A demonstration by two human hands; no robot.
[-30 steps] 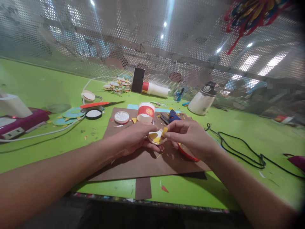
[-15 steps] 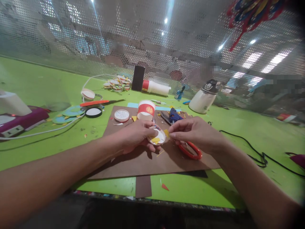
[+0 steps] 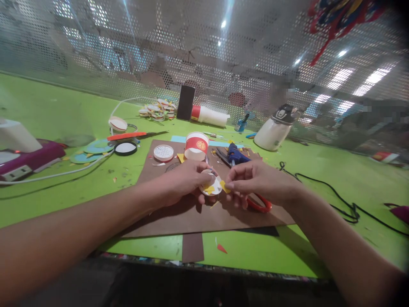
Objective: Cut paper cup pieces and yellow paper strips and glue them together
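Observation:
My left hand (image 3: pixel 191 178) is closed on a small round white paper disc (image 3: pixel 216 186), with the thumb pressed on its top. Yellow paper pieces lie on the disc near its lower edge. Between the thumb and fingertips of my right hand (image 3: pixel 251 181) is a small yellow paper piece (image 3: pixel 225 186), held against the disc's right edge. Just behind the hands stands a red and white paper cup (image 3: pixel 196 145). Scissors with red handles (image 3: pixel 262 204) lie partly hidden under my right hand, close to a blue glue gun (image 3: pixel 235 153).
A brown board (image 3: pixel 179 221) lies under the hands on the green table (image 3: pixel 153 247). A white round lid (image 3: pixel 163 152) rests on it. Further back are a phone (image 3: pixel 185 103), stacked cups (image 3: pixel 214 117) and a white flask (image 3: pixel 274 132). At left sits a purple power strip (image 3: pixel 32 160); black cable (image 3: pixel 322 183) runs at right.
My right hand has moved slightly left and down, bringing the yellow paper piece from beside the disc onto its right edge. My left hand still holds the disc.

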